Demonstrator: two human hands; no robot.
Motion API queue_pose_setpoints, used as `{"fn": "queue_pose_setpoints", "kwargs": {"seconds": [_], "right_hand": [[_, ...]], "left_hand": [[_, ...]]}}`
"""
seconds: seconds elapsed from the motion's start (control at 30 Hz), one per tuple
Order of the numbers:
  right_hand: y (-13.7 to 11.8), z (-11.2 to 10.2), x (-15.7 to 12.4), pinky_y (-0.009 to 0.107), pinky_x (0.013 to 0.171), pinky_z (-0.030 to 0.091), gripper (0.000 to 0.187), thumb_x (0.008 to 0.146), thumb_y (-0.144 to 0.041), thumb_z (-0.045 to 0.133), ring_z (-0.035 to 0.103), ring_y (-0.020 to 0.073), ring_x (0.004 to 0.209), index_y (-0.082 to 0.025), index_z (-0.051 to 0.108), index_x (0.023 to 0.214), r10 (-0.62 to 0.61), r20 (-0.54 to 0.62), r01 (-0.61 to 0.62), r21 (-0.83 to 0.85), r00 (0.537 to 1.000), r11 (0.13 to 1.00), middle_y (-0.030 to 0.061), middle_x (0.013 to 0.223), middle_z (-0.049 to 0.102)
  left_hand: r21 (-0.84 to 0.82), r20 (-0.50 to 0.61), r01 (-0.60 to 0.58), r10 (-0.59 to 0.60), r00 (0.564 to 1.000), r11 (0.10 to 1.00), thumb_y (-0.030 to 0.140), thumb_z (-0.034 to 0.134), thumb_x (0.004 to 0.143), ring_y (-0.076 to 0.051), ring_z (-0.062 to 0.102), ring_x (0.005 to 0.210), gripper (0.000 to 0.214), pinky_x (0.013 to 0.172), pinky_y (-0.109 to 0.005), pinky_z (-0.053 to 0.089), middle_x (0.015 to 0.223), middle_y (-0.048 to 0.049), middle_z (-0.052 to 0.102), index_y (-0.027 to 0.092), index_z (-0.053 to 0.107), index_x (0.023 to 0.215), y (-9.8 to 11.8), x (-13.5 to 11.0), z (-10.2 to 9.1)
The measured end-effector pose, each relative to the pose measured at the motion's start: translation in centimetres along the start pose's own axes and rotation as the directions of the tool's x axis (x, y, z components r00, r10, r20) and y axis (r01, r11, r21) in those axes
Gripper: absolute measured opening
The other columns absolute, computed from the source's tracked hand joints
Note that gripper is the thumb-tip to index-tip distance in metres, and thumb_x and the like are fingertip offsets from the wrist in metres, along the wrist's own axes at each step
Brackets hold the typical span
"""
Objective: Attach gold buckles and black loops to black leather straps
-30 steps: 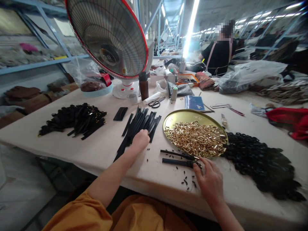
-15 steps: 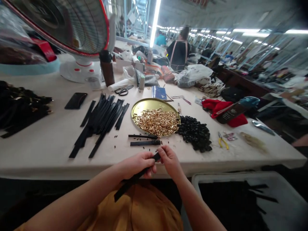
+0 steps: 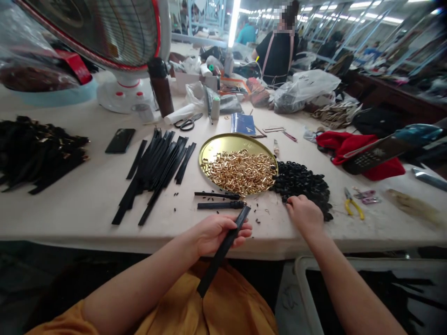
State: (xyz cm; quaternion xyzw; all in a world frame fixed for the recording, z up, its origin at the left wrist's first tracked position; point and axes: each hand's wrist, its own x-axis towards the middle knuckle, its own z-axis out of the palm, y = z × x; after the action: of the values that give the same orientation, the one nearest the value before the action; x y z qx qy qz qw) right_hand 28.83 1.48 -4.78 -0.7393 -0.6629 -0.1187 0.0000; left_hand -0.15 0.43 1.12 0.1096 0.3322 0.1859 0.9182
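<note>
My left hand (image 3: 218, 232) is closed around a black strap (image 3: 223, 249), held slanting over the table's front edge. My right hand (image 3: 304, 213) reaches into the pile of black rings (image 3: 303, 184) with its fingers curled down; what they pinch is hidden. A round gold tray (image 3: 220, 144) heaped with small gold metal pieces (image 3: 242, 171) sits just beyond. Two black straps (image 3: 220, 200) lie in front of the tray. A fan of loose black straps (image 3: 157, 167) lies to the left.
A heap of finished straps (image 3: 35, 151) is at far left, with a phone (image 3: 120, 140), scissors (image 3: 186, 123), a bottle (image 3: 162, 88) and a fan heater (image 3: 115, 32) behind. Yellow pliers (image 3: 352, 202) and red cloth (image 3: 359, 146) lie right. A white bin (image 3: 349, 270) stands below; a person (image 3: 277, 51) works opposite.
My left hand took a strap from the fan of straps and brought it to the table edge. My right hand left the strap's end and moved right to the black ring pile.
</note>
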Motion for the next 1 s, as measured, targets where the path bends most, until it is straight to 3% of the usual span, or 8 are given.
{"fn": "queue_pose_setpoints", "kwargs": {"seconds": [0.33,0.5,0.57,0.63,0.73,0.83,0.9,1.0], "right_hand": [[0.7,0.6,0.5,0.030,0.056,0.032,0.017,0.081,-0.019,0.047,0.054,0.0219,0.071,-0.015,0.060,0.091,-0.186,0.062,0.194,-0.158,0.981,0.968,0.0108,0.080,0.058],[0.7,0.0,0.1,0.032,0.056,0.034,0.019,0.082,-0.018,0.043,0.054,0.0228,0.068,-0.015,0.061,0.088,-0.196,0.071,0.204,-0.150,0.978,0.967,0.0115,0.077,0.058],[-0.2,-0.9,-0.5,0.032,0.058,0.037,0.019,0.082,-0.019,0.043,0.054,0.0219,0.068,-0.015,0.061,0.087,-0.169,0.009,0.169,-0.036,0.986,0.985,0.0111,0.080,0.058],[-1.8,-1.6,-1.4,0.031,0.062,0.040,0.018,0.083,-0.023,0.043,0.055,0.0200,0.070,-0.016,0.060,0.086,-0.128,-0.056,0.137,0.206,0.990,0.969,0.0095,0.084,0.058],[-4.6,-1.8,-2.5,0.029,0.067,0.043,0.018,0.084,-0.029,0.043,0.055,0.0187,0.076,-0.018,0.057,0.082,-0.104,-0.058,0.119,0.524,0.993,0.844,0.0073,0.086,0.057],[-5.8,-0.7,-3.1,0.032,0.069,0.043,0.019,0.082,-0.029,0.043,0.055,0.0188,0.074,-0.017,0.058,0.085,-0.097,-0.004,0.082,0.579,0.995,0.811,0.0081,0.088,0.057],[-5.2,0.2,-3.4,0.033,0.070,0.044,0.021,0.081,-0.029,0.044,0.055,0.0186,0.072,-0.016,0.059,0.090,-0.044,0.010,0.029,0.610,0.999,0.792,0.0085,0.090,0.058],[-3.8,0.6,-3.9,0.034,0.072,0.044,0.026,0.081,-0.030,0.043,0.055,0.0193,0.076,-0.015,0.058,0.096,0.104,-0.019,-0.064,0.672,0.994,0.738,0.0090,0.091,0.060]], "left_hand": [[-0.022,0.013,0.012,-0.012,1.000,1.000,-0.001,0.046,0.066,-0.014,0.062,0.078,0.030,0.066,-0.024,0.049,0.092,-0.0099,0.061,0.007,0.057,0.093,0.6,0.7,-1.1],[0.084,-0.030,-0.042,0.045,0.999,0.996,0.002,0.048,0.065,-0.014,0.061,0.078,0.026,0.066,-0.025,0.048,0.092,-0.0095,0.062,0.009,0.057,0.089,0.3,0.0,-0.8],[0.216,-0.068,-0.076,0.092,0.993,0.973,0.004,0.046,0.067,-0.013,0.061,0.073,0.024,0.063,-0.024,0.047,0.088,-0.0078,0.062,0.011,0.056,0.088,-0.1,-0.2,-0.7],[0.440,-0.077,-0.136,0.188,0.979,0.888,0.009,0.044,0.072,-0.010,0.058,0.061,0.016,0.056,-0.022,0.044,0.078,-0.0042,0.062,0.012,0.055,0.083,-0.7,-0.2,-0.8],[0.765,0.008,-0.234,0.354,0.935,0.600,0.019,0.040,0.079,-0.007,0.051,0.050,0.013,0.050,-0.020,0.039,0.066,0.0007,0.057,0.014,0.051,0.074,-1.5,0.1,-1.2],[0.881,0.061,-0.256,0.440,0.896,0.398,0.022,0.037,0.079,-0.008,0.050,0.049,0.017,0.050,-0.020,0.039,0.063,0.0020,0.055,0.016,0.049,0.070,-1.8,0.6,-1.9],[0.876,0.010,-0.220,0.438,0.899,0.429,0.021,0.036,0.079,-0.008,0.050,0.047,0.015,0.048,-0.020,0.039,0.063,0.0022,0.055,0.016,0.047,0.070,-1.8,0.8,-2.5],[0.798,-0.072,-0.189,0.402,0.913,0.572,0.021,0.036,0.079,-0.006,0.050,0.046,0.012,0.046,-0.018,0.038,0.066,0.0021,0.056,0.016,0.044,0.073,-1.9,0.8,-3.3]]}}
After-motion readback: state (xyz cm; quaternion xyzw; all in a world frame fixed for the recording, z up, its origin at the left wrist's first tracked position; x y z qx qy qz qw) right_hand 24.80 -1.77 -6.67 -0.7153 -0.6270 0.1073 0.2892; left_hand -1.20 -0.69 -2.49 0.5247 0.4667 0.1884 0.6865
